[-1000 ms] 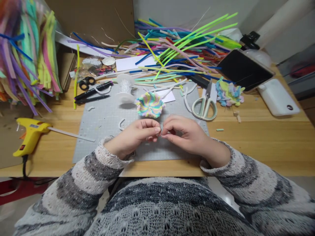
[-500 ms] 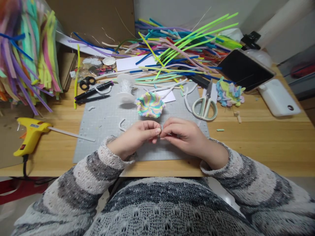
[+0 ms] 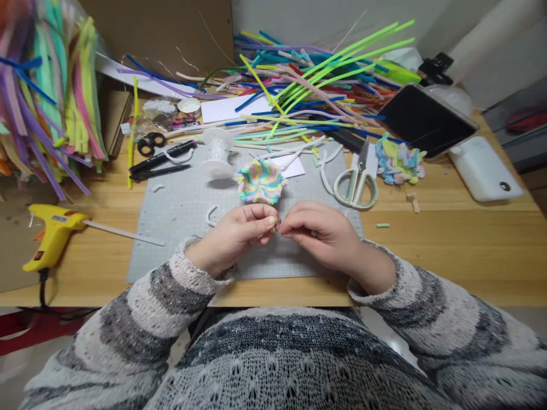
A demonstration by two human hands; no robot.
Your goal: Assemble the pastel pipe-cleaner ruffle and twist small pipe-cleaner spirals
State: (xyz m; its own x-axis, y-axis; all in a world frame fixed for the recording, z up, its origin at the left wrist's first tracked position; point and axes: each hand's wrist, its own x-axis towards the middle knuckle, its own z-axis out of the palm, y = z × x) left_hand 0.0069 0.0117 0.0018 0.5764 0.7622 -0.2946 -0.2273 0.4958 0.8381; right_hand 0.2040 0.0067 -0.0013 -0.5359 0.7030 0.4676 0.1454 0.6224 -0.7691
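Tiny piece [image 3: 277,229], pinched between left hand [image 3: 239,236] and right hand [image 3: 327,238], above cutting mat [image 3: 179,225]

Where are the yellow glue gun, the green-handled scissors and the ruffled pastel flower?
yellow glue gun [image 3: 52,234]: head view, on its body.
green-handled scissors [image 3: 360,169]: head view, just below the pivot.
ruffled pastel flower [image 3: 260,181]: head view, at its centre.

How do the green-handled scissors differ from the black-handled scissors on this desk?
The green-handled scissors are larger; the black-handled scissors are small. The green-handled scissors lie across the right edge of the grey mat, blades shut and pointing away from the person; the black-handled scissors lie off the mat, beyond its far left corner, blades hard to see. Both rest untouched on the desk.
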